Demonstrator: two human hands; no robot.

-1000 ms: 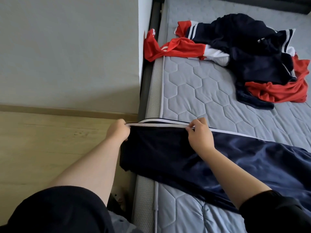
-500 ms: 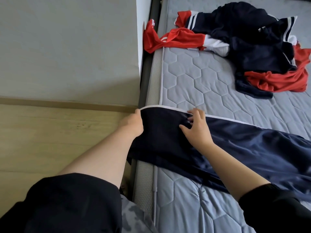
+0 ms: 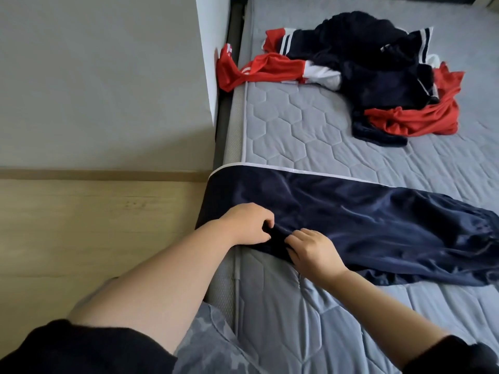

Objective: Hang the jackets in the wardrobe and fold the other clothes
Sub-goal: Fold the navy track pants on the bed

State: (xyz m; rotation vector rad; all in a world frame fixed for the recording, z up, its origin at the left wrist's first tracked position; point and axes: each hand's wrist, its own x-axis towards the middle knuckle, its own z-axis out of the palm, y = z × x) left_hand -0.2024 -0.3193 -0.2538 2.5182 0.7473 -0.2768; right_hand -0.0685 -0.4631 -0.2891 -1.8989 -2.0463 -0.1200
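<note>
Head view. Navy trousers [image 3: 364,211] lie flat across the bed [image 3: 310,136], running from the middle of the frame to the right edge. The end at centre left droops over the side of the mattress.

Change: a second ago both hands held the far, white-piped edge. They are now at the near edge, lower centre of the frame. The left hand [image 3: 247,225] has its fingers curled with dark cloth pinched between thumb and fingers. The right hand [image 3: 314,252], just beside it, pinches the same edge with its fingertips tucked into the fabric. The far edge now lies straight and is no longer held.

Reading: the garment is being squared up edge by edge, and no fold has been made yet. It is early in the task. The pile of clothes [image 3: 378,85], red, navy and white, sits untouched at upper right, well apart from the hands.

Hard to make out:
- The right end of the trousers is cut off by the frame, so I cannot tell waist from cuffs.
- The pile is too tangled to count its pieces or pick out jackets.
- No wardrobe is in view, only the wall [image 3: 108,76] at upper left and the wooden floor [image 3: 94,225] at left.
- How much cloth each hand has gathered is hidden under the fingers.
</note>
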